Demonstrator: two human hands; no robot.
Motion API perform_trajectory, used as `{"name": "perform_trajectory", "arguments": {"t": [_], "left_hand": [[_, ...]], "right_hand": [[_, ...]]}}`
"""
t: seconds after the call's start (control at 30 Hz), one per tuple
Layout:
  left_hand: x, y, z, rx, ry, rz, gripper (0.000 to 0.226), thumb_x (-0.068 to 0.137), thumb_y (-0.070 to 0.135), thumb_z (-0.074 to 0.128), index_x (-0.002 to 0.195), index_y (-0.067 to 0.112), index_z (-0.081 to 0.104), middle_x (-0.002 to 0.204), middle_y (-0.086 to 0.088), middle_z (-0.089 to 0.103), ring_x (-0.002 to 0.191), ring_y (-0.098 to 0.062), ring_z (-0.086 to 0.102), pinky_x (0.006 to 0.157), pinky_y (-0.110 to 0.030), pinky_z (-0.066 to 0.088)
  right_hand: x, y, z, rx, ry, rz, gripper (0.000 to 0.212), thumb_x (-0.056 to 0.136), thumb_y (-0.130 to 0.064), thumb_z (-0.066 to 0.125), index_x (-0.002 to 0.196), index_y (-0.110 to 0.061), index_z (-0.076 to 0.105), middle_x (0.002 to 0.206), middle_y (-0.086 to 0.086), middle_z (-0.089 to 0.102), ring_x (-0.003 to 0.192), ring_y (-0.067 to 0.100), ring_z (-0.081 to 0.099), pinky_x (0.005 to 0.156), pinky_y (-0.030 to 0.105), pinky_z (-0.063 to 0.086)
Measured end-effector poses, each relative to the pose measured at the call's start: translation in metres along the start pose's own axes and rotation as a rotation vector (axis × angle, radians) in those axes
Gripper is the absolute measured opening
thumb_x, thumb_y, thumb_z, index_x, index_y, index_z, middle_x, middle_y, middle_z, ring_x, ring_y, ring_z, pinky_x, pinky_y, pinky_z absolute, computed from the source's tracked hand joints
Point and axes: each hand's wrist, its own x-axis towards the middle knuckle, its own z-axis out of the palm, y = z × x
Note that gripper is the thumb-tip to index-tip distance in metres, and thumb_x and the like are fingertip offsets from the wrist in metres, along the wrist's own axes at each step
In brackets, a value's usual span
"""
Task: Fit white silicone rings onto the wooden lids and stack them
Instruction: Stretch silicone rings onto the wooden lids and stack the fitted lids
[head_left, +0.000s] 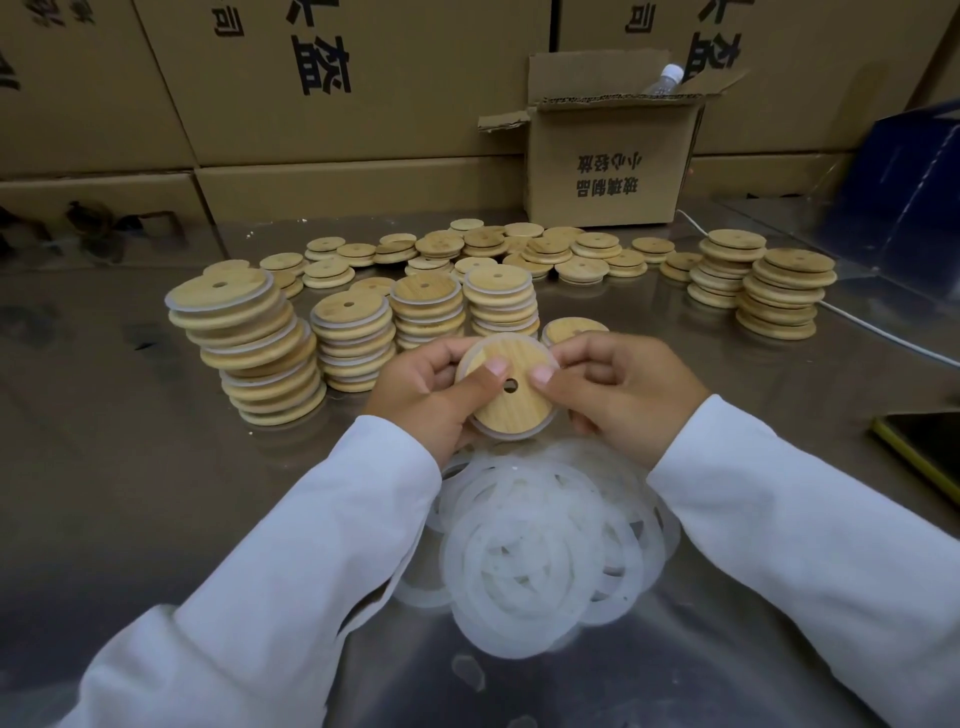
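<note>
Stacks of ringed wooden lids (249, 343): leaning, far left.
Left hand (415, 400): clamped on the round wooden lid with centre hole (511, 410), thumb on top.
White silicone ring (501, 344): around the rim; best thumbed down evenly.
Right hand (623, 400): pinching the lid's opposite edge.

Pale tan wooden lids (506, 399), milky white rings (540, 545) (brown cartons (363, 104) behind)

The small open cardboard box (613, 171) at the desk's (130, 415) far edge carries upside-down black print, 小心轻放 and 玻璃制品, while the stacked cartons (322, 130) behind show large upside-down characters, including 益 and 司.
</note>
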Motion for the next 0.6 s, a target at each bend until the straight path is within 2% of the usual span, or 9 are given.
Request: {"name": "perform_trajectory", "arguments": {"t": [0.1,0.17,0.27,0.37,0.47,0.6], "left_hand": [[-0.001,0.0,0.0,0.002,-0.019,0.002,0.032,0.07,0.023,0.065,0.102,0.015,0.064,0.094,-0.004,0.073,0.09,-0.018,0.068,0.074,-0.032,0.056],[0.0,-0.001,-0.001,0.014,-0.001,-0.012,0.042,0.065,0.03,0.066,0.106,0.021,0.061,0.101,0.002,0.07,0.098,-0.015,0.066,0.078,-0.03,0.053],[0.0,0.0,-0.001,0.041,0.016,-0.02,0.026,0.077,0.025,0.065,0.102,0.026,0.06,0.096,0.009,0.07,0.097,-0.01,0.066,0.075,-0.025,0.053],[-0.003,0.001,0.002,0.095,0.006,-0.002,0.02,0.08,0.024,0.064,0.099,0.027,0.061,0.097,0.006,0.069,0.096,-0.01,0.066,0.075,-0.026,0.054],[-0.004,0.002,0.002,0.091,-0.002,0.006,0.017,0.081,0.021,0.064,0.097,0.027,0.062,0.097,0.005,0.069,0.094,-0.01,0.067,0.077,-0.028,0.055],[-0.003,0.002,0.003,0.075,0.001,0.004,0.016,0.082,0.019,0.063,0.098,0.025,0.061,0.096,0.003,0.069,0.092,-0.01,0.067,0.077,-0.027,0.056]], "right_hand": [[0.006,0.001,-0.006,0.07,0.031,0.039,0.009,0.082,-0.017,0.066,0.087,-0.01,0.066,0.058,-0.003,0.058,0.042,0.002,0.048,0.044,0.012,0.04],[0.014,0.004,-0.013,0.121,0.132,0.096,0.009,0.083,-0.018,0.065,0.088,-0.01,0.065,0.057,-0.001,0.058,0.044,0.007,0.049,0.045,0.015,0.042],[0.024,0.009,-0.026,0.242,0.313,0.238,0.01,0.083,-0.019,0.066,0.086,-0.01,0.063,0.063,0.006,0.058,0.048,0.011,0.051,0.043,0.019,0.046],[0.034,0.014,-0.034,0.358,0.429,0.356,0.015,0.083,-0.018,0.068,0.076,-0.012,0.056,0.066,0.008,0.057,0.052,0.014,0.054,0.042,0.02,0.048],[0.043,0.016,-0.035,0.468,0.439,0.393,0.013,0.083,-0.015,0.067,0.081,-0.008,0.056,0.075,0.01,0.06,0.062,0.017,0.06,0.05,0.023,0.052],[0.049,0.019,-0.031,0.532,0.317,0.387,0.012,0.088,-0.004,0.057,0.1,0.0,0.057,0.092,0.015,0.062,0.078,0.02,0.064,0.07,0.028,0.052]]}}
